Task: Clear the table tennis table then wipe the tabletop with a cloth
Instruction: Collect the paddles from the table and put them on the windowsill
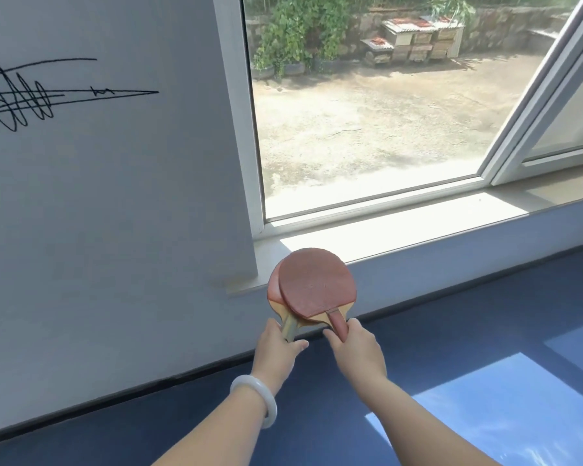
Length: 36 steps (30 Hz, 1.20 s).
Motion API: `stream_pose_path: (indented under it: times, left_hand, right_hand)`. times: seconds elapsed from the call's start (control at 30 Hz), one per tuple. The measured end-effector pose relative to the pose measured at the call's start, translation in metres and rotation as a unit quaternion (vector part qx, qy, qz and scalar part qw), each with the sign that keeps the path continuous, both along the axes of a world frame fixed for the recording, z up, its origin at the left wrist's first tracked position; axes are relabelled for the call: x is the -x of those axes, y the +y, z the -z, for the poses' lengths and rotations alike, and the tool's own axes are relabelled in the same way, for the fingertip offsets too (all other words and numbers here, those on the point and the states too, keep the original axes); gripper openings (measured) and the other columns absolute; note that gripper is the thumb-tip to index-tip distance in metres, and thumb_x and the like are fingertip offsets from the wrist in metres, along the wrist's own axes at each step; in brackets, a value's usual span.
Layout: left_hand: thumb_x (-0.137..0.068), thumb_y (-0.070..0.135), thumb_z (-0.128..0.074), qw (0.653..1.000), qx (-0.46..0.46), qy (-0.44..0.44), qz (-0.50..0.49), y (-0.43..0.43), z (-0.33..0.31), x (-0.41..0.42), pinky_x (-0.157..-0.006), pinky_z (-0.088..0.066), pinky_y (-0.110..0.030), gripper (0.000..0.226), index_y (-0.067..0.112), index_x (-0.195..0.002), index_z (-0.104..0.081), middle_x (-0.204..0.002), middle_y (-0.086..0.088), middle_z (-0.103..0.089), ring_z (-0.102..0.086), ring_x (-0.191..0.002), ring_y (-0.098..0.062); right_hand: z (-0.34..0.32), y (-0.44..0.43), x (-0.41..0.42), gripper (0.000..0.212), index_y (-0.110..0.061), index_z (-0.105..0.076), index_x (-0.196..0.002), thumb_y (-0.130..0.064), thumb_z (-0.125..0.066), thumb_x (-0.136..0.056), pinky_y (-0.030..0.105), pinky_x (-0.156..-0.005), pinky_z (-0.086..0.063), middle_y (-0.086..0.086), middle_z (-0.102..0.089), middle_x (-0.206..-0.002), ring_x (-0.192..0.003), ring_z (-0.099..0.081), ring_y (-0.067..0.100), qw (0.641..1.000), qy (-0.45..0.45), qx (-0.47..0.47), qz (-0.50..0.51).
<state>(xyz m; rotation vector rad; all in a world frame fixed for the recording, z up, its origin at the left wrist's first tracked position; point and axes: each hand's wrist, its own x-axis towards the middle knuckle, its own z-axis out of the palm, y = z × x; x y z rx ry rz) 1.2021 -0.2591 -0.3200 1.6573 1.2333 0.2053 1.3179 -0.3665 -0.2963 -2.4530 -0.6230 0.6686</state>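
Note:
Two red table tennis paddles overlap in mid-frame, held up in front of the windowsill point(401, 216). The front paddle point(317, 284) has a reddish handle gripped by my right hand point(357, 351). The rear paddle point(274, 292) shows only its left edge and a pale wooden handle, which my left hand point(276, 348) grips. A white bangle circles my left wrist. Below my arms lies the blue table tennis tabletop point(451, 331), its far edge close against the wall.
A white wall point(115, 196) with a black scribble rises at left. An open window point(367, 112) looks onto a yard; its sash point(552, 112) swings inward at right. Sunlight patches fall on the tabletop at lower right.

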Motion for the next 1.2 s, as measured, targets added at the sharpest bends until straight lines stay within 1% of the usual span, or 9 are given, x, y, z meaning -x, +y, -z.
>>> stream_pose_path:
  times: [0.1,0.27,0.47,0.6,0.7,0.8,0.87,1.03,1.2]
  left_hand:
    - [-0.083,0.030,-0.075,1.000,0.004,0.003,-0.010,0.030,0.015,-0.024,-0.053,-0.033,-0.028,0.042,0.019,-0.080,-0.034,-0.078,-0.001,-0.043,-0.040,-0.062,-0.016]
    - [-0.083,0.032,-0.075,0.999,0.032,0.001,-0.043,0.076,0.047,-0.056,-0.051,-0.034,-0.027,0.042,0.018,-0.082,-0.035,-0.078,-0.002,-0.043,-0.040,-0.062,-0.017]
    - [-0.083,0.040,-0.074,0.995,0.037,0.016,-0.089,0.116,0.081,-0.088,-0.036,-0.033,-0.016,0.044,0.017,-0.094,-0.039,-0.085,-0.006,-0.050,-0.048,-0.066,-0.017]
    - [-0.083,0.047,-0.073,0.992,0.036,-0.004,-0.122,0.132,0.100,-0.103,-0.050,-0.037,-0.026,0.049,0.014,-0.096,-0.040,-0.085,-0.008,-0.052,-0.050,-0.070,-0.021]
    - [-0.080,0.051,-0.073,0.986,0.049,-0.037,-0.154,0.136,0.110,-0.113,-0.057,-0.041,-0.030,0.048,0.018,-0.090,-0.039,-0.083,-0.007,-0.052,-0.048,-0.069,-0.021]
    - [-0.077,0.057,-0.074,0.982,0.053,-0.052,-0.173,0.137,0.118,-0.118,-0.049,-0.039,-0.022,0.051,0.022,-0.087,-0.038,-0.082,-0.006,-0.052,-0.046,-0.066,-0.019]
    - [-0.075,0.059,-0.075,0.979,0.060,-0.054,-0.187,0.140,0.123,-0.122,-0.046,-0.037,-0.021,0.052,0.024,-0.087,-0.038,-0.082,-0.007,-0.053,-0.046,-0.066,-0.019]
    - [-0.079,0.054,-0.074,0.973,0.082,-0.073,-0.205,0.147,0.138,-0.127,-0.056,-0.039,-0.028,0.049,0.021,-0.095,-0.042,-0.086,-0.010,-0.055,-0.048,-0.072,-0.021]
    - [-0.083,0.046,-0.073,0.965,0.101,-0.106,-0.219,0.148,0.153,-0.129,-0.071,-0.045,-0.032,0.047,0.014,-0.106,-0.047,-0.096,-0.011,-0.058,-0.052,-0.082,-0.022]
  right_hand:
    - [0.013,0.032,-0.020,0.033,-0.018,-0.043,-0.085,-0.047,-0.054,-0.097,0.034,-0.063,-0.041,-0.006,-0.054,-0.075,-0.078,-0.058,0.025,1.000,0.004,0.011,-0.001]
    - [0.042,0.088,-0.055,0.034,-0.021,-0.040,-0.081,-0.048,-0.053,-0.097,0.034,-0.057,-0.037,-0.006,-0.053,-0.076,-0.072,-0.055,0.021,0.999,0.009,0.023,-0.025]
    - [0.081,0.143,-0.093,0.035,-0.015,-0.046,-0.093,-0.049,-0.053,-0.097,0.036,-0.067,-0.042,0.001,-0.058,-0.086,-0.081,-0.056,0.027,0.997,0.013,0.031,-0.070]
    - [0.101,0.168,-0.110,0.036,-0.014,-0.047,-0.096,-0.049,-0.053,-0.097,0.036,-0.069,-0.041,0.002,-0.057,-0.089,-0.082,-0.052,0.026,0.995,0.014,0.023,-0.095]
    - [0.110,0.182,-0.115,0.035,-0.015,-0.048,-0.097,-0.049,-0.052,-0.097,0.035,-0.069,-0.041,0.002,-0.056,-0.088,-0.082,-0.053,0.027,0.994,0.026,0.017,-0.107]
    - [0.117,0.189,-0.115,0.034,-0.014,-0.047,-0.095,-0.047,-0.051,-0.098,0.036,-0.067,-0.044,0.002,-0.057,-0.086,-0.084,-0.058,0.029,0.993,0.034,0.015,-0.116]
    - [0.121,0.193,-0.117,0.034,-0.013,-0.048,-0.095,-0.047,-0.050,-0.098,0.036,-0.067,-0.045,0.001,-0.056,-0.085,-0.084,-0.059,0.029,0.992,0.036,0.012,-0.119]
    - [0.132,0.201,-0.120,0.037,-0.013,-0.049,-0.100,-0.050,-0.051,-0.097,0.038,-0.072,-0.049,0.003,-0.057,-0.090,-0.090,-0.061,0.030,0.991,0.057,0.011,-0.121]
    - [0.145,0.201,-0.117,0.035,-0.016,-0.047,-0.103,-0.050,-0.050,-0.098,0.035,-0.066,-0.046,0.000,-0.058,-0.088,-0.087,-0.061,0.025,0.988,0.084,0.001,-0.129]
